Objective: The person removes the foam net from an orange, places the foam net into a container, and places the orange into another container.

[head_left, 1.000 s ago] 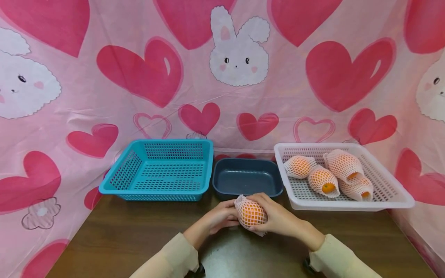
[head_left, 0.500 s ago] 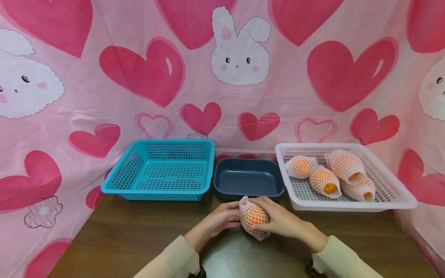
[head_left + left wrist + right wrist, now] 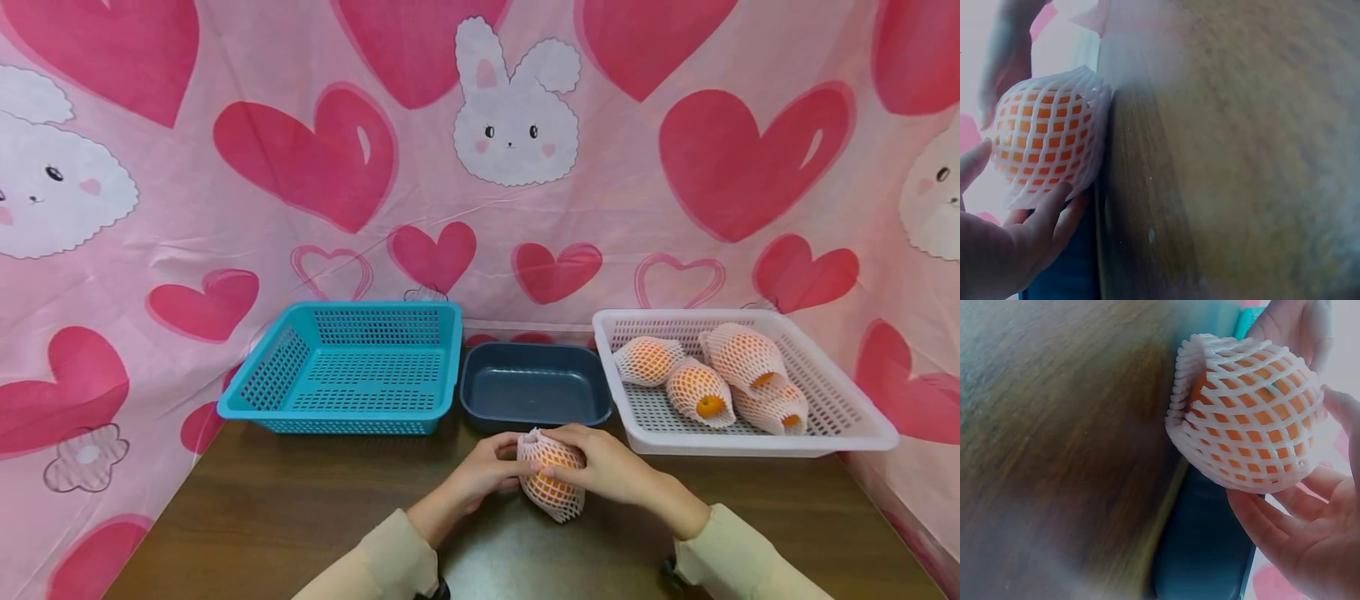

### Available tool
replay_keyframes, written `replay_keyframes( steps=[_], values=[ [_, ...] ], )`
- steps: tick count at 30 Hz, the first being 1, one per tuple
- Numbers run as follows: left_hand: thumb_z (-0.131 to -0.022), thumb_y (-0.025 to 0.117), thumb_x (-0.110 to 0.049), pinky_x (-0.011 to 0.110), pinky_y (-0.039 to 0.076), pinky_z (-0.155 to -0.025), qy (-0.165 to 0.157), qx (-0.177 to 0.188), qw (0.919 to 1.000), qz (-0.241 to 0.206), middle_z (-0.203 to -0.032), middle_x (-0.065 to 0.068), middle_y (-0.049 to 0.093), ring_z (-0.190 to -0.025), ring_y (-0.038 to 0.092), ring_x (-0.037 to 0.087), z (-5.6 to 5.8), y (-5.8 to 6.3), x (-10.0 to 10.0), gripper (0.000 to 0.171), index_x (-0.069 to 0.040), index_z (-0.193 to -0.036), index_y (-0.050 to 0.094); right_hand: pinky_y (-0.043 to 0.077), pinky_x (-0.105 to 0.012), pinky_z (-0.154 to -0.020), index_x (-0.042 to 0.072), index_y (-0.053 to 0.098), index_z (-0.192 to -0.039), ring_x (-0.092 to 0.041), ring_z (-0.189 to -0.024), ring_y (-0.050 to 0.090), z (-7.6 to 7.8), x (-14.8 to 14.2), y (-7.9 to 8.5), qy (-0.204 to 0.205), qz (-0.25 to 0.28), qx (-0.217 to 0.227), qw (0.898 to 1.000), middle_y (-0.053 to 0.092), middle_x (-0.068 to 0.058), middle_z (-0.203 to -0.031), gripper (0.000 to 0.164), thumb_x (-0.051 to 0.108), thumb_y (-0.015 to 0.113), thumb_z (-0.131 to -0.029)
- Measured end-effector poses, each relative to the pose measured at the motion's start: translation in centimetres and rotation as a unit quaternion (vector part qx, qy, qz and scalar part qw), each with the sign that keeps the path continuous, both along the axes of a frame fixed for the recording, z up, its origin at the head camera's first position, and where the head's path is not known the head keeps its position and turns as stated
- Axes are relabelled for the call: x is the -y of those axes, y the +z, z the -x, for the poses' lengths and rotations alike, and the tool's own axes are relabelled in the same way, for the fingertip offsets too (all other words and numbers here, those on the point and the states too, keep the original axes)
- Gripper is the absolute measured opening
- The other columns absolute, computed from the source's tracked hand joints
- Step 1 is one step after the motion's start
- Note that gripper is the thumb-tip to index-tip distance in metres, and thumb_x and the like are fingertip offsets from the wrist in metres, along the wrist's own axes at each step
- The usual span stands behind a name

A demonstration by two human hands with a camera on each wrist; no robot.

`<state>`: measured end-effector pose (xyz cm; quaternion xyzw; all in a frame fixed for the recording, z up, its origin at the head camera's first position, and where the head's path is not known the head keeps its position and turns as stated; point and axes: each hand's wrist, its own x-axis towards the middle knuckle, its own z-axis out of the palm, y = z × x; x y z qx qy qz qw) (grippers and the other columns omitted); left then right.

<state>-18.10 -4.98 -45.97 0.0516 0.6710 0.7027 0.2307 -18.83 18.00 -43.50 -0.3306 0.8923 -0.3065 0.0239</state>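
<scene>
Partly hidden: orange fruit [image 3: 1264,417] under white net [image 3: 1055,134].

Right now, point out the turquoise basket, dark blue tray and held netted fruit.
Turquoise basket [image 3: 367,387], head view: bare floor.
Dark blue tray [image 3: 536,394], head view: bare floor.
Held netted fruit [image 3: 1252,425], right wrist view: middle of the netting.

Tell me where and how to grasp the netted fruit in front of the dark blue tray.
Probably best to grip the netted fruit around its round middle, from left and right: the net fits closely there, while its open end sits loose.
</scene>
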Motion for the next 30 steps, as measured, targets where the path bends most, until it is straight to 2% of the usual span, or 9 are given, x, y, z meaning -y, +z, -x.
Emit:
replay_keyframes(
  steps=[5, 12, 17, 22, 25, 30],
  values=[
    [-0.091, 0.077, -0.007, 0.036, 0.059, -0.085, 0.026, -0.03, 0.9992, -0.006, -0.119, 0.016, 0.071, -0.102, 0.067, 0.02, 0.0, -0.4, -0.2, 0.039, 0.007, -0.126, 0.066, 0.055, -0.042, -0.092, 0.006, 0.069, -0.131, -0.023, -0.116, 0.064, 0.1, 0.1, 0.1, -0.009, 0.013, 0.002, 1.0, 0.068, -0.007, -0.127, 0.054, 0.045, 0.073, -0.095],
    [-0.087, 0.08, -0.005, 0.023, 0.055, -0.07, 0.06, -0.075, 0.9954, -0.003, -0.098, 0.011, 0.076, -0.082, 0.065, 0.009, -0.2, -0.5, -0.3, 0.029, 0.009, -0.112, 0.074, 0.053, -0.027, -0.076, 0.011, 0.078, -0.118, -0.008, -0.097, 0.064, -0.1, 0.1, 0.1, 0.001, 0.073, -0.003, 0.997, 0.074, -0.001, -0.115, 0.031, 0.032, 0.076, -0.095],
    [-0.087, 0.081, -0.005, 0.023, 0.051, -0.067, 0.071, -0.1, 0.9924, 0.009, -0.095, 0.009, 0.076, -0.078, 0.061, 0.007, -0.3, -0.4, -0.3, 0.023, 0.008, -0.106, 0.077, 0.054, -0.025, -0.074, 0.008, 0.08, -0.113, -0.006, -0.095, 0.066, -0.1, 0.3, 0.2, -0.018, 0.083, 0.001, 0.996, 0.076, -0.004, -0.111, 0.03, 0.03, 0.078, -0.093],
    [-0.087, 0.08, -0.002, 0.025, 0.051, -0.065, 0.075, -0.113, 0.9907, 0.005, -0.09, 0.008, 0.075, -0.074, 0.06, 0.007, -0.3, -0.3, -0.2, 0.019, 0.009, -0.102, 0.077, 0.054, -0.023, -0.065, 0.007, 0.082, -0.106, -0.003, -0.085, 0.066, -0.3, 0.6, 0.2, -0.036, 0.097, 0.008, 0.995, 0.077, -0.005, -0.105, 0.026, 0.028, 0.081, -0.09],
    [-0.087, 0.079, -0.002, 0.024, 0.05, -0.063, 0.081, -0.123, 0.9891, 0.006, -0.087, 0.007, 0.075, -0.073, 0.059, 0.008, -0.4, -0.2, -0.2, 0.018, 0.01, -0.1, 0.077, 0.054, -0.023, -0.063, 0.008, 0.083, -0.103, -0.001, -0.082, 0.066, -0.3, 0.8, 0.1, -0.041, 0.106, -0.003, 0.993, 0.078, -0.002, -0.099, 0.023, 0.026, 0.082, -0.088],
    [-0.087, 0.081, -0.004, 0.021, 0.049, -0.062, 0.097, -0.158, 0.9823, 0.022, -0.087, 0.009, 0.075, -0.075, 0.059, 0.008, -0.2, -0.2, -0.2, 0.017, 0.008, -0.098, 0.078, 0.055, -0.023, -0.065, 0.008, 0.083, -0.098, 0.001, -0.079, 0.065, -0.5, 1.1, 0.0, -0.054, 0.11, -0.048, 0.991, 0.078, 0.002, -0.091, 0.017, 0.019, 0.084, -0.086]
  ],
)
